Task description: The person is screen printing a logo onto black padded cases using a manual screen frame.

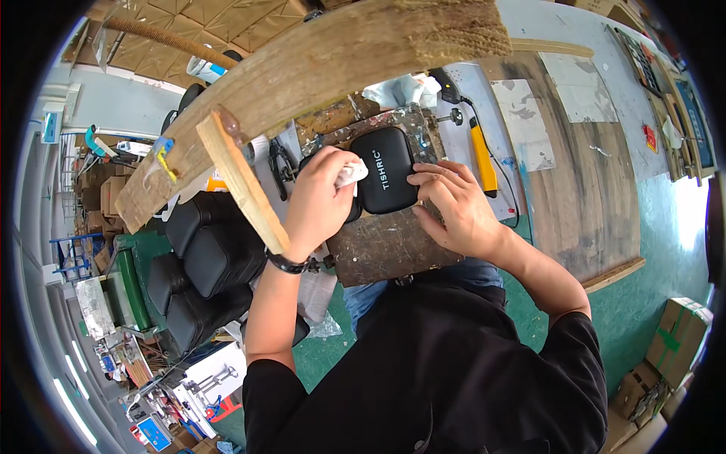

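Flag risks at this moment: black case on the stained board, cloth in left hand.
1. The black case lies on a paint-stained board, so it might pick up grime underneath.
2. The right hand steadies only one edge while the left hand presses the white cloth; the case may slide.

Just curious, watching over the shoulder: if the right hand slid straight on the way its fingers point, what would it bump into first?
The right hand points leftward with its fingertips already on the black case. Past that, it would likely meet the left hand, which holds a white cloth at the case's far side.
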### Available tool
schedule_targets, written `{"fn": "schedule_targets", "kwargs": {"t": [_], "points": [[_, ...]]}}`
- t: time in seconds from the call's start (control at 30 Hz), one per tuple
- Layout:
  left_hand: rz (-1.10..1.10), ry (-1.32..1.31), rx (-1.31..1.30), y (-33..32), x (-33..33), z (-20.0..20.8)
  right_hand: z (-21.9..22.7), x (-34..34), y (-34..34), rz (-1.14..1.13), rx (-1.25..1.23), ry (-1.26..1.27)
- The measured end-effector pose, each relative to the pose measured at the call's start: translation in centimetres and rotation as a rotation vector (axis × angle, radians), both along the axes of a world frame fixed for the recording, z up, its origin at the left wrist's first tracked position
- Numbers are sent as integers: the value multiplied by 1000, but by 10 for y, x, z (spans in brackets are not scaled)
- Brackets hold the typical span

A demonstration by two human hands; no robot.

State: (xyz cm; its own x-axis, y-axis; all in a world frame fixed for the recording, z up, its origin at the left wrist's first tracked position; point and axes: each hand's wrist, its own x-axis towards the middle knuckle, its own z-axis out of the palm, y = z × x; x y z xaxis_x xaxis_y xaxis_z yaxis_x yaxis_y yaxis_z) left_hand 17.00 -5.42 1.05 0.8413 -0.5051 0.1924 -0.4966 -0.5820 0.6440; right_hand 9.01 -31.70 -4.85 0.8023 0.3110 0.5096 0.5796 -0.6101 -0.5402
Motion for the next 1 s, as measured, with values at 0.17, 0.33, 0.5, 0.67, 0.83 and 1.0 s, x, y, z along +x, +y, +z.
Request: {"fn": "schedule_targets", "kwargs": {"t": [0.17,0.33,0.5,0.67,0.83,1.0], "points": [[-58,-19,212,-9,0,-11,-1,-1,3,-4,14,-1],[-138,36,244,-6,-27,5,-2,-1,2,-6,19,2],[-77,170,200,8,-25,29,0,-4,0,-9,14,8],[-23,-64,125,4,8,9,0,-1,1,12,-16,15],[-129,259,90,6,-22,17,4,15,-9,82,10,104],[-115,439,189,27,-89,21,23,65,-13,182,-169,70]]}}
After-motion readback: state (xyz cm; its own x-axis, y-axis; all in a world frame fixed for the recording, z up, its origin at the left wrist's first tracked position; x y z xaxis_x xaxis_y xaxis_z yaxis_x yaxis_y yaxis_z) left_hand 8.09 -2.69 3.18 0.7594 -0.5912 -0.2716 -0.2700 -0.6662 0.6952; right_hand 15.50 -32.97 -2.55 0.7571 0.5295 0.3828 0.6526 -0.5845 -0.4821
